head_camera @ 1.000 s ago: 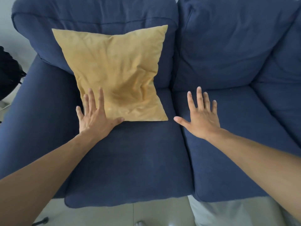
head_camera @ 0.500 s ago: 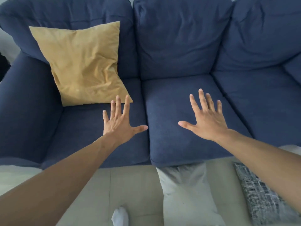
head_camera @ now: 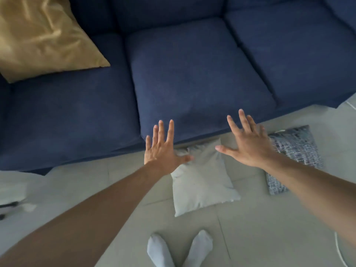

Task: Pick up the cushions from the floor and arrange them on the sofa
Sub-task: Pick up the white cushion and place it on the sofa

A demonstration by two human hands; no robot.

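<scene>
Both hands, left hand (head_camera: 161, 151) and right hand (head_camera: 248, 147), are spreading empty above the pale cushion (head_camera: 202, 182), risking a one-sided grab that lets it sag and slip.

Bare sofa (head_camera: 192, 74) seats, grey cushion (head_camera: 202, 182) unobstructed on floor (head_camera: 269, 237)
</scene>
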